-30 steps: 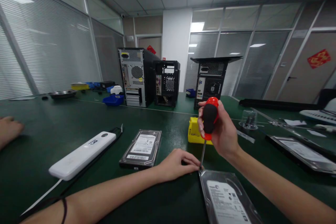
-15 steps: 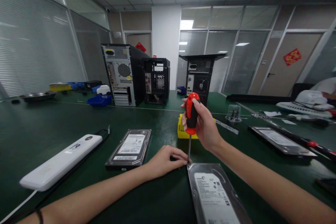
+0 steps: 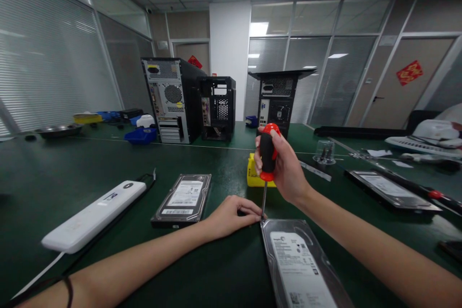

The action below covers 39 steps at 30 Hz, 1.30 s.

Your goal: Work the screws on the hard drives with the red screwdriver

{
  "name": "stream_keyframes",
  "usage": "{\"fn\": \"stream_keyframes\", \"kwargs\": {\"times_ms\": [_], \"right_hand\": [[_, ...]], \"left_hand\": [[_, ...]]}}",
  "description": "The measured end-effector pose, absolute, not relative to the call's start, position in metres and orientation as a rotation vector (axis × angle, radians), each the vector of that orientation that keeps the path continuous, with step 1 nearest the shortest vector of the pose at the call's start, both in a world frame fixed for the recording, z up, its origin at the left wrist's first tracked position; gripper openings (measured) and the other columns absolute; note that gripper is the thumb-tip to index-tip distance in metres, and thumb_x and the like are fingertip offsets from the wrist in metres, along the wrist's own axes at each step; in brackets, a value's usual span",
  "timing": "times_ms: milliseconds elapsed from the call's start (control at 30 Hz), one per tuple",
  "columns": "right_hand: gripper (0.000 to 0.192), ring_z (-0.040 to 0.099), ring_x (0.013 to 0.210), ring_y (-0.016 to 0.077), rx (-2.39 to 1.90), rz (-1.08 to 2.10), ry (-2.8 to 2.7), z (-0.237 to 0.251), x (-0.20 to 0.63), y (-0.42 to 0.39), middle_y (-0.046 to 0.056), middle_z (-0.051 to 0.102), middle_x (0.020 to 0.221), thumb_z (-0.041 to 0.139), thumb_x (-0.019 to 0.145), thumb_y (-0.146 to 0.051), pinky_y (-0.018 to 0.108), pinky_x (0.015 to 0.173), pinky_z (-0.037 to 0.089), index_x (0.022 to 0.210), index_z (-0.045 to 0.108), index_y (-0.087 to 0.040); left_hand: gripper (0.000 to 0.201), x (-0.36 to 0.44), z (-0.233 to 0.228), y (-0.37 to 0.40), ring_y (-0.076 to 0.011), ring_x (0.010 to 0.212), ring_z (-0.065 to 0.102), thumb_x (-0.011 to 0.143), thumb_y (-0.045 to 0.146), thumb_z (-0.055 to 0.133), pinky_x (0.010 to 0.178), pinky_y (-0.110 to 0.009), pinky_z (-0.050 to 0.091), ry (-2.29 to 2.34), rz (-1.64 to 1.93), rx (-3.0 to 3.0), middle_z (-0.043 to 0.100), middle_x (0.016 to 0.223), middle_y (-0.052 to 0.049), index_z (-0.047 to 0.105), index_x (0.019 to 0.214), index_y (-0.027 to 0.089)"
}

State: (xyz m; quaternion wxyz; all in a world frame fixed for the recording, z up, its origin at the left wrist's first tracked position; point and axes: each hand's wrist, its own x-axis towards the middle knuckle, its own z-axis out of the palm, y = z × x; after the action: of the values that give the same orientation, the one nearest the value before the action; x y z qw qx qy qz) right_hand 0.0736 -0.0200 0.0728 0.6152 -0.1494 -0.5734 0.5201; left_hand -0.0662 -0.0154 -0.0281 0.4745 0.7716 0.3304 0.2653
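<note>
My right hand (image 3: 288,171) grips the red-and-black handle of a screwdriver (image 3: 267,151), held upright with its tip on the far left corner of a hard drive (image 3: 299,264) lying label-up near the table's front edge. My left hand (image 3: 231,215) rests on the green table beside that corner, fingertips pinched around the screwdriver's tip. A second hard drive (image 3: 183,194) lies to the left of my left hand. A small yellow box (image 3: 252,175) sits just behind the screwdriver.
A white power strip (image 3: 94,216) with its cable lies at the left. Three computer cases (image 3: 173,101) stand at the back, with blue bins (image 3: 140,135) and a metal bowl (image 3: 57,130) to their left. More drives (image 3: 390,188) and tools lie at the right, near another person's white sleeve (image 3: 436,130).
The view has shifted a little to the right; another person's hand at the far left is out of view. My hands and the screwdriver stay at the drive's corner.
</note>
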Motion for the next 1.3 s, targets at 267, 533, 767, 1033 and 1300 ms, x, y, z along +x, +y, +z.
{"fn": "stream_keyframes", "kwargs": {"times_ms": [267, 533, 767, 1033, 1300], "right_hand": [[0.027, 0.046, 0.045, 0.0049, -0.333, 1.131, -1.299, 0.0728, 0.0736, -0.0174, -0.008, 0.052, 0.071, 0.063, 0.078, -0.035, 0.017, 0.04, 0.041, 0.085, 0.04, -0.024], [0.024, 0.049, 0.049, 0.0065, -0.297, 1.146, -1.307, 0.0722, 0.0747, -0.0169, -0.004, 0.053, 0.077, 0.05, 0.084, -0.045, 0.019, 0.042, 0.042, 0.092, 0.048, -0.022], [0.021, 0.049, 0.045, 0.0055, -0.316, 1.11, -1.306, 0.0736, 0.0762, -0.0177, -0.006, 0.055, 0.073, 0.059, 0.081, -0.038, 0.018, 0.042, 0.04, 0.085, 0.046, -0.023], [0.029, 0.051, 0.054, 0.009, -0.296, 1.156, -1.309, 0.0728, 0.0768, -0.0164, -0.002, 0.054, 0.067, 0.045, 0.087, -0.048, 0.022, 0.054, 0.045, 0.091, 0.052, -0.02], [0.022, 0.05, 0.052, 0.008, -0.285, 1.139, -1.327, 0.0732, 0.0779, -0.0166, -0.003, 0.055, 0.072, 0.053, 0.083, -0.041, 0.022, 0.052, 0.043, 0.085, 0.049, -0.02]], "left_hand": [[0.028, -0.0653, -0.0285, -0.0153, -0.0186, 0.088, 0.066, 0.079, 0.032, 0.061, 0.081, -0.028, 0.05, 0.822, 0.642, 1.868, 0.071, 0.093, -0.008, 0.069, 0.095, 0.011], [0.027, -0.0655, -0.026, -0.0166, -0.0187, 0.089, 0.066, 0.079, 0.03, 0.061, 0.083, -0.029, 0.05, 0.823, 0.647, 1.869, 0.071, 0.093, -0.009, 0.069, 0.095, 0.01], [0.027, -0.066, -0.0286, -0.0154, -0.0187, 0.089, 0.067, 0.08, 0.03, 0.06, 0.082, -0.028, 0.05, 0.806, 0.654, 1.877, 0.071, 0.094, -0.009, 0.069, 0.096, 0.01], [0.027, -0.0673, -0.0301, -0.0141, -0.0186, 0.089, 0.066, 0.08, 0.03, 0.06, 0.083, -0.027, 0.05, 0.803, 0.66, 1.903, 0.071, 0.095, -0.008, 0.069, 0.098, 0.011], [0.027, -0.0663, -0.0289, -0.0151, -0.0191, 0.087, 0.066, 0.08, 0.027, 0.06, 0.08, -0.027, 0.05, 0.813, 0.658, 1.908, 0.071, 0.092, -0.009, 0.069, 0.097, 0.01]]}}
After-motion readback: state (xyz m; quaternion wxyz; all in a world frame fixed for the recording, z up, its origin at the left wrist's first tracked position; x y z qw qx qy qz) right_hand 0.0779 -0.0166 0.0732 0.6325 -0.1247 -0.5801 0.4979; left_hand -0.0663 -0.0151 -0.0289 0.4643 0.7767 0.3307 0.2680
